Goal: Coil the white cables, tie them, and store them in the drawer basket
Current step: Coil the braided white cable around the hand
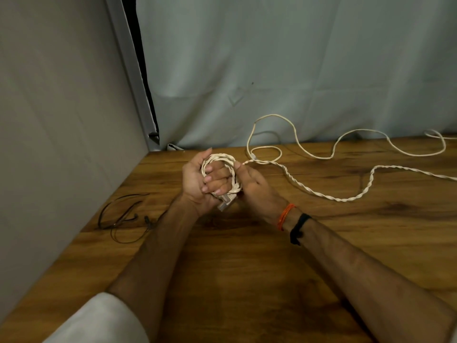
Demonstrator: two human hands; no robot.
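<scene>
At the counter (247, 256) centre, the coil (220, 167) is gripped in the left hand (197, 179); the loose white cable (321, 191), pinched by the nearer right hand (252, 184), trails toward three o'clock.

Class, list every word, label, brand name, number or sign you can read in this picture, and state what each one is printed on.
None: no readable text shows anywhere.
The connector at the bottom of the white cable coil, held in the left hand, shows no legible marking; it is too small and blurred.
The wooden table and grey curtain carry no writing.
</scene>
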